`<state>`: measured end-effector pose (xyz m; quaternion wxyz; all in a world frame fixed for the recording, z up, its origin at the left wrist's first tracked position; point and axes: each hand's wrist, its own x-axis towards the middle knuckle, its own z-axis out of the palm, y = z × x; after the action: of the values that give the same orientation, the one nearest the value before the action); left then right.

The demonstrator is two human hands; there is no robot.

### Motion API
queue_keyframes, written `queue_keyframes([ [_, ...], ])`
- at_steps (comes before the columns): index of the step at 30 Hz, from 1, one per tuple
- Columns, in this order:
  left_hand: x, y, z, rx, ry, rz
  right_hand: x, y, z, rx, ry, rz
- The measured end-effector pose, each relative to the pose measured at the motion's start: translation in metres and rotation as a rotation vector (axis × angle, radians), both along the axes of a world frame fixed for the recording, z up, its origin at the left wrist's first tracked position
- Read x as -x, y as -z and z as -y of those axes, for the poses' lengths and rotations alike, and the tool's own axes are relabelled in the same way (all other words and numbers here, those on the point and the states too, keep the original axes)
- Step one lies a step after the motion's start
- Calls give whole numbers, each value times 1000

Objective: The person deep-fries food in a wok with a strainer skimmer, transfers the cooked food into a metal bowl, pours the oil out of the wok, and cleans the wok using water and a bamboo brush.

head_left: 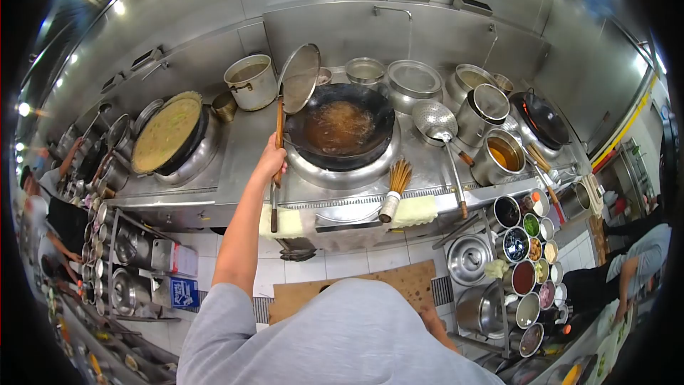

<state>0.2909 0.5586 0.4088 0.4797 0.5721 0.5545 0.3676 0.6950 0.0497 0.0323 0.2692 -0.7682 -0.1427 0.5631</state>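
Note:
My left hand [272, 162] is wrapped round the wooden handle of a round mesh strainer [299, 78]. The strainer stands tilted up at the left rim of a black wok [299, 150]. Brown liquid [337, 127] bubbles inside the wok. Below my left fist a long handle [273, 208] points toward the counter's front edge; whether it belongs to the strainer or to another tool, I cannot tell. Low beside my body on the right, my right hand [429, 316] shows only in part, its fingers unclear. A bamboo wok brush [398, 185] lies right of the wok.
To the left are a large wok of pale yellowish food [169, 135] and a tall pot [251, 93]. A perforated ladle [434, 120], a pot of orange-brown liquid [504, 155] and another wok [541, 120] stand rightward. Ingredient containers [524, 276] fill a side rack. Other people work at both sides.

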Motion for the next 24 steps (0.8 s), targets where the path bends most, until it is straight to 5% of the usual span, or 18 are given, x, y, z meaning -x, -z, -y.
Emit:
queue_keyframes([
  [7,1,32,-8,78,59,-60,4,-9,15,-20,-43,50],
  [12,-2,12,2,243,188,177,-12,21,8,-42,107,-63],
  [18,-7,11,3,433,262,389,-2,-6,0,-19,262,-63],
  [24,-40,19,17,647,284,760,13,-5,12,106,45,-6],
])
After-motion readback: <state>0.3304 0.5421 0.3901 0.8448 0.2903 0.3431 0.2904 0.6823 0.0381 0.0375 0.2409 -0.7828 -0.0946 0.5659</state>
